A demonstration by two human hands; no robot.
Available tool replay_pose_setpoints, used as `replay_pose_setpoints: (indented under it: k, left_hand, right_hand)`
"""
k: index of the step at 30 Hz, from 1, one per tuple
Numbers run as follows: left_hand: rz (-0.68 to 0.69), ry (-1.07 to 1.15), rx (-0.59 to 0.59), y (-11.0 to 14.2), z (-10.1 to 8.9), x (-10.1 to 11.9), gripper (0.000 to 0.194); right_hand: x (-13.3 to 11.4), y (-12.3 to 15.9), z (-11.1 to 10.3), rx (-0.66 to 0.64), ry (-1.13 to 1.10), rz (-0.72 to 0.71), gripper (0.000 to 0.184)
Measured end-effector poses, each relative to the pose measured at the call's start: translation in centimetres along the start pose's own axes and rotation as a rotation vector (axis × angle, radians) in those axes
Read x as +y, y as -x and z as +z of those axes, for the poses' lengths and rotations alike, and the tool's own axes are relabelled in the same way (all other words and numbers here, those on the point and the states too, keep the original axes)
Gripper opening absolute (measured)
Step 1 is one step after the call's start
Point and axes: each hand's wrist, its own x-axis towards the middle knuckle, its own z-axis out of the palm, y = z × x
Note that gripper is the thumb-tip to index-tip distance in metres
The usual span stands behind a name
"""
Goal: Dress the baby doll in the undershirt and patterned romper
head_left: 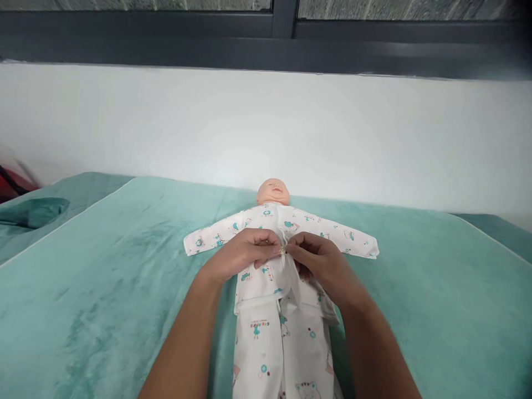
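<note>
A baby doll (273, 192) lies on its back, its head at the far end. It wears a white printed baby shirt (261, 285) with both sleeves spread sideways, and white printed trousers (260, 354). Over the chest, my left hand (252, 250) pinches the left edge of the shirt's front opening. Close against it, my right hand (315, 255) pinches the opposite edge, and the fingertips almost meet at a small fastener that I cannot make out clearly. Below the hands the front edges hang loose and slightly raised.
A green plush cover (124, 288) with pale seams spreads under the doll. Behind it stands a white wall (266, 127) beneath a dark window frame (166, 39). Something red with a black strap (12, 183) shows at the far left edge.
</note>
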Motion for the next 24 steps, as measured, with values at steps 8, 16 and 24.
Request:
replay_pose_setpoints:
  k: [8,16,24]
  left_hand:
    - [-0.006,-0.051,-0.024,-0.1,0.1,0.1,0.023]
    - [-0.037,-0.143,0.007,0.2,0.3,0.4,0.03]
    - [-0.087,-0.175,0.074,0.0,0.8,0.3,0.034]
  right_hand:
    - [-0.3,0.2,-0.1,-0.054,-0.034,0.006,0.029]
    - [-0.9,0.5,-0.1,-0.075,0.022,0.062,0.025]
    - [-2.1,0.9,0.4,-0.058,0.087,0.079,0.018]
